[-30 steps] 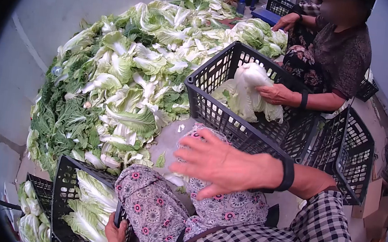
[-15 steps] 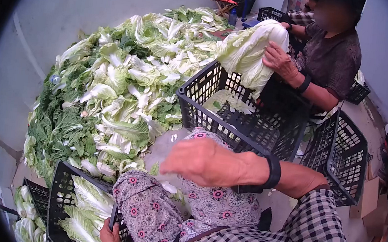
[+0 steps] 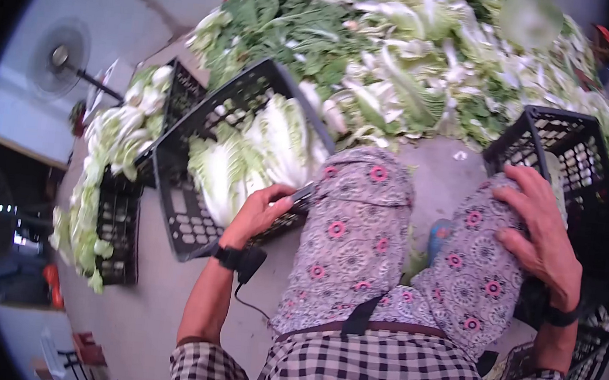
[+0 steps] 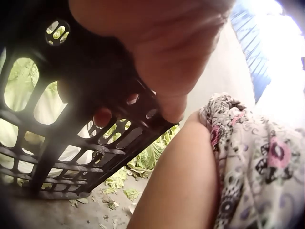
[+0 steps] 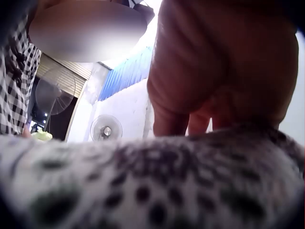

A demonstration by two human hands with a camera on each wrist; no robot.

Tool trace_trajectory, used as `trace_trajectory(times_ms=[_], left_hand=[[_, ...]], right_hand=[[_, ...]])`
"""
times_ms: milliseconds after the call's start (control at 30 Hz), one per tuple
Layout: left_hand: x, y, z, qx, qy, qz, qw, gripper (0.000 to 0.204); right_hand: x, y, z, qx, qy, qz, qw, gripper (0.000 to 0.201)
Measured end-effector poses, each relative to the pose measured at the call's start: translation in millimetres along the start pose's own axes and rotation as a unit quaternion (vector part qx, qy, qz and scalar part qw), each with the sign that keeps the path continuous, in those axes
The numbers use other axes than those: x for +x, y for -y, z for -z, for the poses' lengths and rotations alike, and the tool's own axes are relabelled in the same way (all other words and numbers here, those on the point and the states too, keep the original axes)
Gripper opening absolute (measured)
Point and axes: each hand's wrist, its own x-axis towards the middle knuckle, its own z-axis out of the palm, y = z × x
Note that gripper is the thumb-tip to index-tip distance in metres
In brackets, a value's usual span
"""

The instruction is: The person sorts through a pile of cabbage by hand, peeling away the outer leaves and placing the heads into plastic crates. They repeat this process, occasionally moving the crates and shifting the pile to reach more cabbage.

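Left hand (image 3: 261,211) clamped on the near rim of the black plastic crate (image 3: 190,215); fingers curl over the edge, and the left wrist view shows fingertips (image 4: 101,117) hooked through the lattice openings. Right hand (image 3: 541,233) lies flat on the right knee (image 3: 479,260), fingers relaxed and spread, holding nothing. The two hands are well apart, one on each side of the legs.

Crate sits on the concrete floor (image 3: 158,308) just beside the left knee (image 3: 355,203), loaded with napa cabbage (image 3: 256,159). A second crate (image 3: 118,237) of cabbage stands farther left, a third crate (image 3: 565,147) by the right knee.

Judgement: step in hand looks like dragging or steadying the loaded crate. A grip through the holes near a corner should hold best; pull low and along the floor so the load does not tip; bracing on the knee helps.

Materials: crate is rigid moulded lattice, matte black. Cabbage heads oblong, pale ribs, crinkled yellow-green leaves. Loose leaf pile (image 3: 407,60) beyond, darker green, ragged. Trousers soft floral cotton.
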Motion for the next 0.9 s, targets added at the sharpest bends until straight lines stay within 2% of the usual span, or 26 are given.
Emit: trace_trajectory(times_ms=[67,133,200,233,333,433,533,567,667,700,800,833,900], left_hand=[[5.8,6.3,24.2,0.063,-0.042,-0.006,0.997,0.039],[15.9,5.9,44.0,-0.020,-0.102,0.081,0.991,0.045],[32.0,29.6,59.9,-0.081,-0.122,0.142,0.979,0.045],[41.2,38.6,63.5,-0.109,-0.105,0.188,0.970,0.054],[70.4,51.8,70.4,-0.111,0.027,0.322,0.940,0.084],[96.2,45.1,54.5,-0.077,0.069,0.360,0.927,0.105],[129.7,64.9,38.3,-0.065,0.108,0.383,0.915,0.118],[137.4,70.8,29.0,-0.049,0.065,0.391,0.917,0.117],[144.8,80.9,12.6,0.038,0.018,0.381,0.924,0.108],[144.8,82.5,9.5,0.062,-0.026,0.369,0.927,0.095],[139.3,88.0,20.7,-0.008,-0.056,0.352,0.934,0.083],[135.7,97.6,29.3,-0.037,-0.052,0.353,0.933,0.069],[114.9,76.1,48.7,-0.083,-0.045,0.334,0.938,0.060]], right_hand=[[0.4,0.7,-1.2,0.001,0.002,-0.009,1.000,0.046],[3.2,3.2,1.8,-0.001,-0.001,-0.031,1.000,0.046],[3.1,7.6,1.2,0.004,0.003,-0.061,0.998,0.045],[0.7,7.1,-1.2,0.008,-0.005,-0.081,0.997,0.045],[10.7,14.4,3.9,0.036,0.004,-0.105,0.994,0.046],[20.0,18.0,3.1,-0.008,0.017,-0.123,0.992,0.047],[21.9,17.6,2.8,-0.021,0.018,-0.130,0.991,0.048],[20.6,17.4,4.2,-0.025,0.016,-0.131,0.991,0.048],[23.1,18.2,5.8,-0.053,0.019,-0.119,0.991,0.050],[24.8,18.2,5.3,-0.053,0.016,-0.106,0.993,0.051],[30.0,17.4,2.6,-0.055,0.013,-0.075,0.996,0.052],[32.5,16.5,2.3,-0.055,0.013,-0.065,0.996,0.052],[36.1,18.0,1.2,-0.053,0.007,-0.045,0.998,0.050]])
